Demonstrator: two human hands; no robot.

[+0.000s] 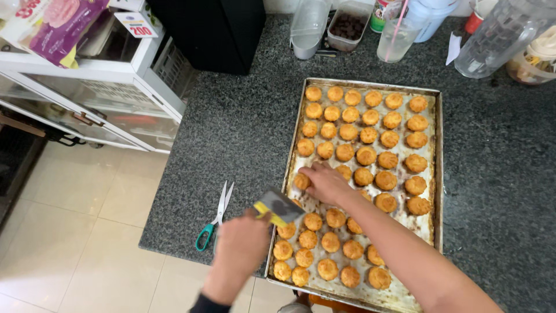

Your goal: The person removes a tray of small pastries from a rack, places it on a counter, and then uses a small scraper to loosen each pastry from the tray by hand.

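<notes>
Baking tray (438, 174) of golden puffs on granite table: right hand (325, 182) pinching one puff (302, 182) at 9 o'clock edge; left hand (242, 240) gripping yellow-grey scraper (278, 207).

Plenty of bare table (243, 133) left of the baking tray (438, 174), with only the green-handled scissors (215, 217) lying near the front edge, so hands can slide in from that side no problem. The tray itself is packed with golden pastries (370, 156) in tight rows, barely a gap between them. Along the back it's crowded: plastic containers (330, 26), a cup with a straw (397, 37) and a clear pitcher (501, 37); the strip on the right is open.
</notes>
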